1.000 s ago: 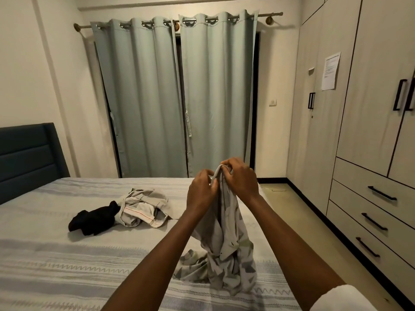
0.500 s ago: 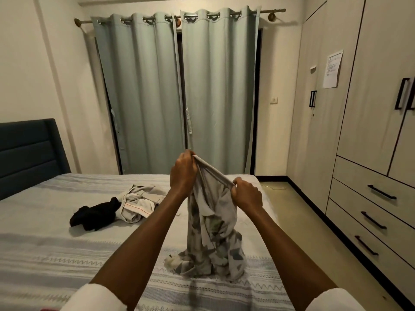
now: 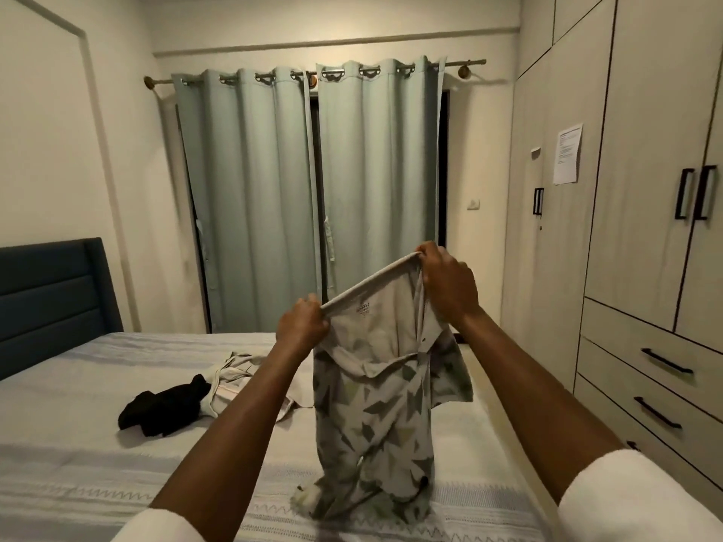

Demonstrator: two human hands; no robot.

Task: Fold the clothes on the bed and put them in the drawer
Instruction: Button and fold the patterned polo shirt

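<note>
Both hands, left (image 3: 301, 325) and right (image 3: 446, 285), pinch the shirt (image 3: 385, 404) up over the bed's (image 3: 78, 444) right edge. Nothing looks folded yet. Two more clothes (image 3: 195, 397) wait mid-bed; the drawers (image 3: 661, 365) are closed.

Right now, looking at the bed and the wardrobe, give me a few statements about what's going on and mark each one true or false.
1. Both hands grip the patterned shirt along its top edge. True.
2. The left hand is higher than the right hand. False: the right hand is higher.
3. The shirt's lower end rests on the bed. True.
4. The black garment lies to the right of the shirt. False: it lies to the left, beside a beige garment.
5. A wardrobe drawer stands open. False: the visible drawers are shut.
</note>
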